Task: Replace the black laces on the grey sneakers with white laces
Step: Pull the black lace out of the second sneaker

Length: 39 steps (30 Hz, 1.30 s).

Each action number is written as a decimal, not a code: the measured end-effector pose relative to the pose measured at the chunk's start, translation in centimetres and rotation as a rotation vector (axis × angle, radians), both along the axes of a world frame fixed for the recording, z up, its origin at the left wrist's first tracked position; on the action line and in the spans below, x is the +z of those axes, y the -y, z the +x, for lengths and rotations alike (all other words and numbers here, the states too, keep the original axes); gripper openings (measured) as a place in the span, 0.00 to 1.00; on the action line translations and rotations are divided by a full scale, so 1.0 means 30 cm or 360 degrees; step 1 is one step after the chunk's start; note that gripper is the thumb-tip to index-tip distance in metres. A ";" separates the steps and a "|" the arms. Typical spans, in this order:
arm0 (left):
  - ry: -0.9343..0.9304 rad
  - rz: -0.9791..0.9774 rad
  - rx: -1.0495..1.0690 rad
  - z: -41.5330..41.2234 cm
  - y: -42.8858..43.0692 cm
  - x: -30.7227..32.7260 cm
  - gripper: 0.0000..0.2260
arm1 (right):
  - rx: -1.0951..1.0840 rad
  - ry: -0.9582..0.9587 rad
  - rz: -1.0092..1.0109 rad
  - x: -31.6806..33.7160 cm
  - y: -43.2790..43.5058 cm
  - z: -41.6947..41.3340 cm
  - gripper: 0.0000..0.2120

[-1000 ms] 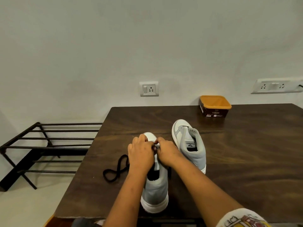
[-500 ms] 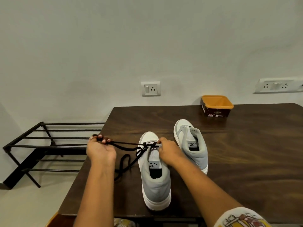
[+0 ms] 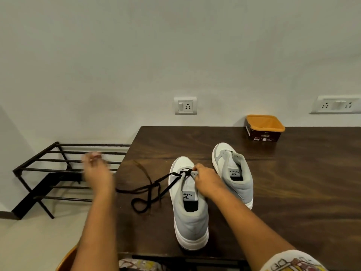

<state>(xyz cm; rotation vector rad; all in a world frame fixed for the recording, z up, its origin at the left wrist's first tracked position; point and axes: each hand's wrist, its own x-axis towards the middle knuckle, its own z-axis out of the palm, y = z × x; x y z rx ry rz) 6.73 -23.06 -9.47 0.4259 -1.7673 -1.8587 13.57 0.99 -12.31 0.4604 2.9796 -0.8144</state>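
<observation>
On the dark wooden table we see two grey sneakers. Our right hand pinches the near sneaker at its front eyelets, where the black lace still hangs out left. Our left hand is blurry; we cannot tell its grip. The far sneaker has no lace.

Sneakers grey, white-soled; lace black; worktop dark brown, wood-grained; tub orange-rimmed, dark-walled; rack black.
</observation>
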 end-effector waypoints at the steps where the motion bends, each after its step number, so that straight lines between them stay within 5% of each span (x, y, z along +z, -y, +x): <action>1: 0.0002 -0.0431 -0.0303 0.013 -0.042 -0.003 0.07 | 0.0006 0.0001 0.0010 -0.002 -0.001 0.000 0.14; 5: 0.0161 -0.1695 -0.1060 0.085 -0.251 -0.059 0.12 | 0.0069 -0.0001 0.0031 -0.005 -0.003 -0.005 0.17; 12: 0.0530 -0.1550 -0.1418 0.113 -0.350 -0.088 0.16 | 0.0240 -0.0090 0.0153 -0.016 0.001 -0.003 0.16; 16: 0.0531 -0.2132 -0.1071 0.141 -0.360 -0.072 0.15 | 0.0236 -0.0203 0.0288 -0.009 0.018 -0.007 0.08; 19: 0.0450 -0.2169 -0.0933 0.165 -0.396 -0.080 0.12 | 0.0241 -0.0219 0.0288 -0.013 0.036 -0.006 0.06; 23: 0.0526 -0.1796 -0.1010 0.160 -0.393 -0.087 0.10 | -0.0007 -0.0354 -0.0103 -0.019 0.038 -0.016 0.02; 28: 0.0605 -0.1712 -0.1019 0.157 -0.377 -0.085 0.10 | -0.0706 -0.0477 -0.1298 -0.021 0.011 -0.041 0.08; 30: 0.0600 -0.1723 -0.1005 0.160 -0.377 -0.084 0.10 | -0.0808 -0.0474 -0.1676 -0.005 0.002 -0.035 0.12; 33: 0.0581 -0.1742 -0.0963 0.163 -0.375 -0.086 0.10 | -0.0699 -0.0373 -0.1831 0.024 -0.014 -0.013 0.19; 35: 0.0554 -0.1741 -0.0946 0.162 -0.372 -0.085 0.10 | -0.0475 -0.0317 -0.1672 0.037 -0.030 -0.012 0.22; 39: 0.0512 -0.1724 -0.0953 0.162 -0.372 -0.088 0.10 | 0.0167 -0.0388 -0.0456 0.063 -0.049 -0.015 0.21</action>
